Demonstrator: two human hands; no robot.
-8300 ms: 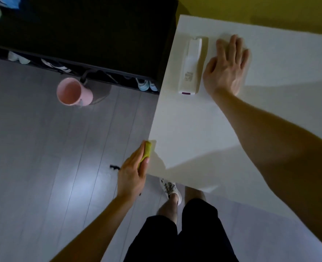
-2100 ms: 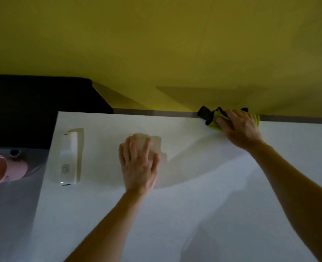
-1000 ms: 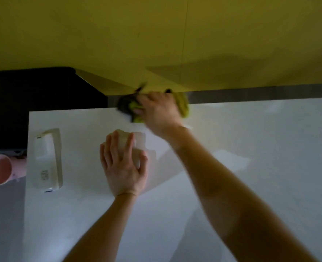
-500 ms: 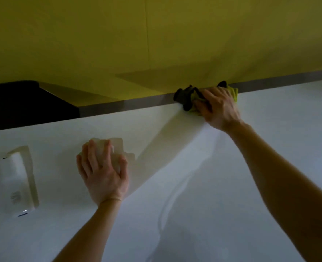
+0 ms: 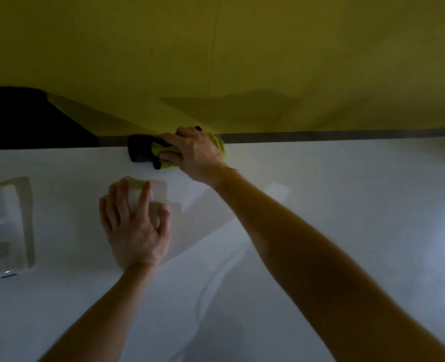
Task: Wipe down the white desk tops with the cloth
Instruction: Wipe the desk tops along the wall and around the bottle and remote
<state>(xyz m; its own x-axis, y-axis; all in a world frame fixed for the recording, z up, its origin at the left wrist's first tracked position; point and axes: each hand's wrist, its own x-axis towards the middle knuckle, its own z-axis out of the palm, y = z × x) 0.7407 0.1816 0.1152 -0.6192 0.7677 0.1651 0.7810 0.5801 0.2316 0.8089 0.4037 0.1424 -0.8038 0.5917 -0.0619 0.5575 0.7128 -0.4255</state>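
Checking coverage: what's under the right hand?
The yellow-green cloth, dark at its left end, gripped by the right hand at the white desk's far edge. Its middle and the desk below are hidden.

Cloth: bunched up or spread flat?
Bunched. The yellow-green and black cloth sits wadded under the right hand, whose fingers curl over it at the white desk top's far edge.

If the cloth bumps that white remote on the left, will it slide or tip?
A nudge from the cloth would probably slide it: the remote lies flat on the glossy desk top. Tipping looks unlikely; it sits low. Likely light, seemingly slim plastic.
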